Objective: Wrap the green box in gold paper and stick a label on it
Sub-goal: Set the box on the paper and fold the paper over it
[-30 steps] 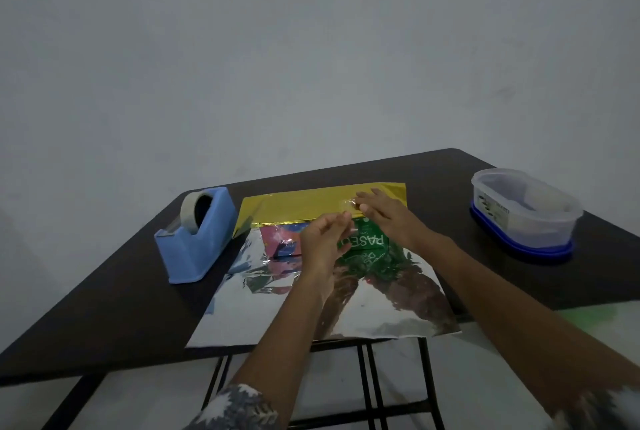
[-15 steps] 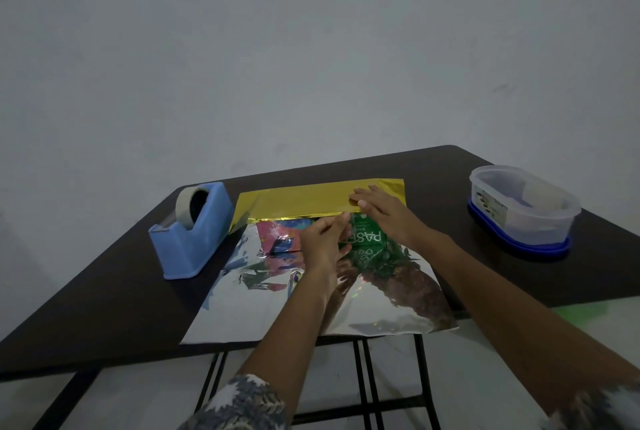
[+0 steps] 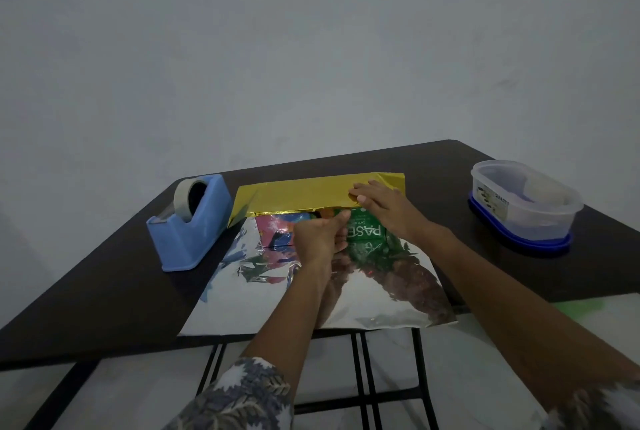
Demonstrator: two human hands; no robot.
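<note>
Table edge: the dark table [image 3: 104,291] has bare top to the left and right of the sheet.
Sheet: the gold paper [image 3: 242,298] lies silver face up, crinkled and mirror-like, its near edge at the table's near edge.
Left hand [image 3: 317,239]: fingers curled, thumb towards the fold; whether it pinches anything cannot be told.
Green box [image 3: 367,230]: on the sheet between the hands, far side under the fold.
Right hand [image 3: 384,204]: flat fingers press the gold flap [image 3: 294,192] onto the box.
Left: blue tape dispenser [image 3: 188,225], just beside the sheet.
Far right: clear oval tub [image 3: 523,201] with a blue base, well apart.
</note>
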